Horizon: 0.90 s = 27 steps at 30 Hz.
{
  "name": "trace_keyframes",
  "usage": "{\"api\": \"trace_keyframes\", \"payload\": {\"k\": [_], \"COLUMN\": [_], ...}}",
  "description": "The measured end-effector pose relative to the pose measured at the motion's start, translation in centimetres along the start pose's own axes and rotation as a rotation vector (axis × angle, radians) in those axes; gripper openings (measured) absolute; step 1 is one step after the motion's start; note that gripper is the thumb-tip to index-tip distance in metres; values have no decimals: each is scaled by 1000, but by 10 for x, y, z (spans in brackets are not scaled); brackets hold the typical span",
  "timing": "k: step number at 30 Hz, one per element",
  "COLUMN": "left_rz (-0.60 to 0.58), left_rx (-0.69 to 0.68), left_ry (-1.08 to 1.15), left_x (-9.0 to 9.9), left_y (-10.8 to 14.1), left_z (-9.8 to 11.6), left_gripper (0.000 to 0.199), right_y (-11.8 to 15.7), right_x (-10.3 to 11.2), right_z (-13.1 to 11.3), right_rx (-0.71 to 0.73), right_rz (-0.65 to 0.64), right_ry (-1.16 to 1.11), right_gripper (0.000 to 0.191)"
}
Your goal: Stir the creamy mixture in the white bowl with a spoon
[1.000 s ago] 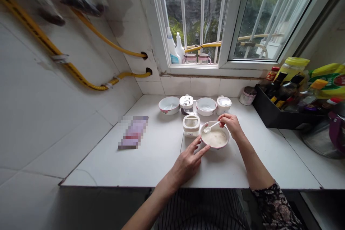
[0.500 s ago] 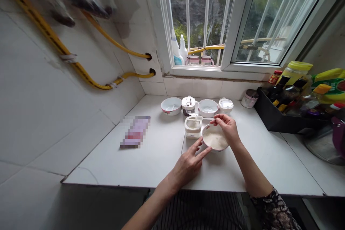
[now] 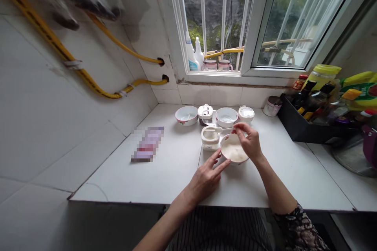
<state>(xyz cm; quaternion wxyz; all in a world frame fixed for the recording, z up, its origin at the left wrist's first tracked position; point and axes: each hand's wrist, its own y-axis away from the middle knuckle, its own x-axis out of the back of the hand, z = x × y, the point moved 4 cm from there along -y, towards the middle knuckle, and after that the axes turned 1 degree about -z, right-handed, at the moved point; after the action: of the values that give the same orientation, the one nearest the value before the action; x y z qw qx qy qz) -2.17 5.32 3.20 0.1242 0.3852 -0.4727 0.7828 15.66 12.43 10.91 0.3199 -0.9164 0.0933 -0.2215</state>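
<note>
My right hand (image 3: 249, 141) pinches the handle of a small white spoon (image 3: 218, 130), held level. The spoon's head is over the open mouth of a square seasoning jar (image 3: 210, 146) that has pale contents. A round bowl (image 3: 238, 162) with a floral outside stands just right of the jar, holding an off-white powdery or grainy substance. Around the bowl's near left side, my left hand (image 3: 207, 176) rests its fingertips and thumb on the rim, holding it. My right wrist partly covers the bowl's right side.
Behind stand two floral bowls (image 3: 186, 119) (image 3: 226, 121), a jar with dark contents (image 3: 205, 115) and a white-lidded jar (image 3: 246, 114). A black box (image 3: 306, 129) of bottles sits right. A blurred purple rectangle (image 3: 149, 144) lies left.
The spoon has shifted slightly over the jar, and its head now tilts a little differently. My left hand stays at the bowl. The view has moved marginally.
</note>
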Motion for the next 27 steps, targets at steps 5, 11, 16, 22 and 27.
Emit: {"api": "trace_keyframes", "payload": {"k": [5, 11, 16, 22, 27], "left_rz": [-12, 5, 6, -3, -6], "left_rx": [-2, -21, -13, -12, -7], "left_ry": [1, -5, 0, 8, 3], "left_x": [-1, 0, 0, -1, -1], "left_y": [1, 1, 1, 1, 1], "left_z": [-1, -1, 0, -1, -1], "left_gripper": [68, 65, 66, 67, 67], "right_y": [-8, -6, -3, -6, -8], "right_x": [19, 3, -4, 3, 5], "right_z": [21, 26, 34, 42, 44], "right_rx": [-183, -107, -263, -494, -573], "right_rz": [-52, -236, -298, -229, -218], "right_ry": [36, 209, 50, -231, -361], "right_gripper": [12, 16, 15, 12, 10]}}
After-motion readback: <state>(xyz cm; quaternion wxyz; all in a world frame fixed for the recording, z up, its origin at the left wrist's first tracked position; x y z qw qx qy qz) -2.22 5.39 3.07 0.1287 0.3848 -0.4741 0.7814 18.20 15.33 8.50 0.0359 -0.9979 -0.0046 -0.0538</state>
